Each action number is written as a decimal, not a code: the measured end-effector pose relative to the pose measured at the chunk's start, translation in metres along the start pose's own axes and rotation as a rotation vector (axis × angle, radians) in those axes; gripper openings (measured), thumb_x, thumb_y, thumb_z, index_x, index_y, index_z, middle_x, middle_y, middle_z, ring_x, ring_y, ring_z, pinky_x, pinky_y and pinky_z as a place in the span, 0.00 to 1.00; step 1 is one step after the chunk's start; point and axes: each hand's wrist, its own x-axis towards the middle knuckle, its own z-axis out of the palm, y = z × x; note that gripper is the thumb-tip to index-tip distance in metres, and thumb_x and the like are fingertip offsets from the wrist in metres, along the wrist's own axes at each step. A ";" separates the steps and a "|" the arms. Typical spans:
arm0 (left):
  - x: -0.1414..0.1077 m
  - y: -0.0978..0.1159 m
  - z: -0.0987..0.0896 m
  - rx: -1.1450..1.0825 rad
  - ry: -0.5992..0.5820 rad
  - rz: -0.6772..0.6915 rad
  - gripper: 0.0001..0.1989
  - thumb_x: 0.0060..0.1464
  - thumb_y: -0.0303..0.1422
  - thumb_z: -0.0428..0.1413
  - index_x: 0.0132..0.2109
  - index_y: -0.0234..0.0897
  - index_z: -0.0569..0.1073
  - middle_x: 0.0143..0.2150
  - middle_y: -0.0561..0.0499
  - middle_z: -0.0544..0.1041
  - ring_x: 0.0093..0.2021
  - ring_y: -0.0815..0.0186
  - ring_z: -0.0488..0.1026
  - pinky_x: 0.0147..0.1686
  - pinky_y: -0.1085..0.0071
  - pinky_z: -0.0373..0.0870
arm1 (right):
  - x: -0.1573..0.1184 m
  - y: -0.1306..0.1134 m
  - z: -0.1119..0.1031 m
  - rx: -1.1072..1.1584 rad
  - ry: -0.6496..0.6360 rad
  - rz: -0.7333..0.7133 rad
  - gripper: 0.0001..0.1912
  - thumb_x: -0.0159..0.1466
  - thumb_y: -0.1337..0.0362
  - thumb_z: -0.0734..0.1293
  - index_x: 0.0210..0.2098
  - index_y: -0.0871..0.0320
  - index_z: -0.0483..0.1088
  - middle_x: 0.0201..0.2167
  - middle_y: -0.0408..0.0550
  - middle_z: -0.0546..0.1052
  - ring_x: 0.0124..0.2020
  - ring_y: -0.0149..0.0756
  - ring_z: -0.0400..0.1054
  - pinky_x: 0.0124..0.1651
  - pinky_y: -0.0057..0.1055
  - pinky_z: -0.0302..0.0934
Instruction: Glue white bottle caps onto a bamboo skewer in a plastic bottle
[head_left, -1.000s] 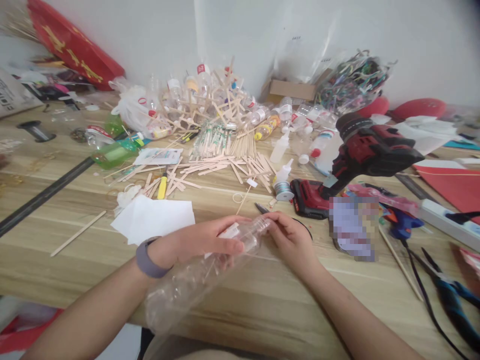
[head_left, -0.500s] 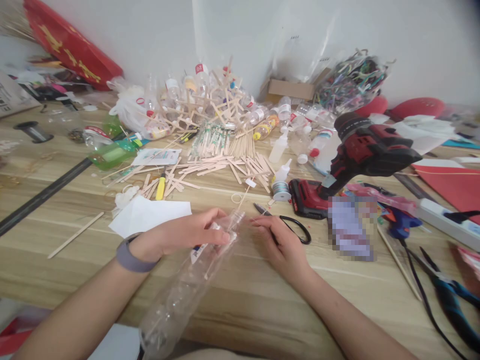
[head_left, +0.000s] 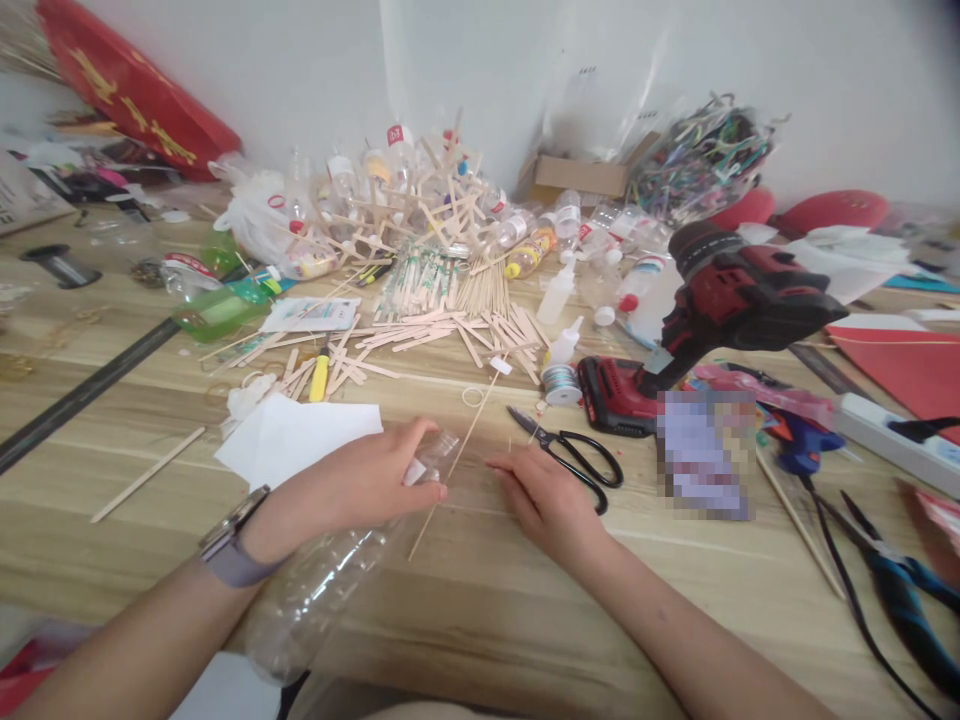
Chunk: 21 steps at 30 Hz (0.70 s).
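Observation:
My left hand [head_left: 364, 485], a banded watch on its wrist, is closed around the upper part of a clear plastic bottle [head_left: 319, 595]. The bottle lies slanted, its base toward me and its neck past my fingers. Just right of the neck, a thin wooden stick [head_left: 469, 435] with a small white piece [head_left: 500, 366] at its far end rests on the table. My right hand [head_left: 555, 505] has its fingers pinched together beside black-handled scissors [head_left: 592, 460]. Tiny thin ends show above those fingers; what they hold, if anything, is unclear.
Flat wooden sticks [head_left: 427, 330] and plastic bottles [head_left: 517, 230] crowd the back. A red and black cordless drill [head_left: 739, 290] stands at right, near pliers [head_left: 892, 590] and a power strip [head_left: 900, 435]. White paper [head_left: 289, 440] lies left, by a yellow-handled tool [head_left: 319, 375].
The bottle has shifted left and down with my left hand, away from the thin stick, which now shows along its length. My left wrist has turned. The right hand has moved slightly down.

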 end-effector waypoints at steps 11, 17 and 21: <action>0.016 0.011 0.011 0.432 0.271 0.513 0.19 0.55 0.26 0.48 0.55 0.32 0.66 0.54 0.42 0.70 0.54 0.54 0.64 0.54 0.59 0.62 | 0.004 -0.004 0.006 -0.058 -0.058 -0.017 0.10 0.67 0.70 0.57 0.39 0.59 0.70 0.30 0.50 0.76 0.33 0.40 0.68 0.36 0.34 0.64; 0.028 0.010 0.009 0.494 0.201 0.432 0.12 0.61 0.26 0.43 0.37 0.34 0.71 0.37 0.45 0.74 0.37 0.59 0.69 0.37 0.64 0.64 | 0.003 -0.003 0.006 -0.052 -0.056 0.036 0.10 0.67 0.69 0.57 0.39 0.58 0.70 0.31 0.50 0.76 0.34 0.39 0.70 0.36 0.33 0.64; 0.041 0.003 0.004 0.284 0.202 0.366 0.12 0.61 0.29 0.43 0.34 0.35 0.70 0.34 0.48 0.74 0.36 0.62 0.69 0.35 0.68 0.62 | 0.002 -0.004 0.006 -0.050 -0.052 0.091 0.11 0.65 0.69 0.59 0.46 0.59 0.67 0.28 0.48 0.76 0.29 0.37 0.70 0.31 0.31 0.63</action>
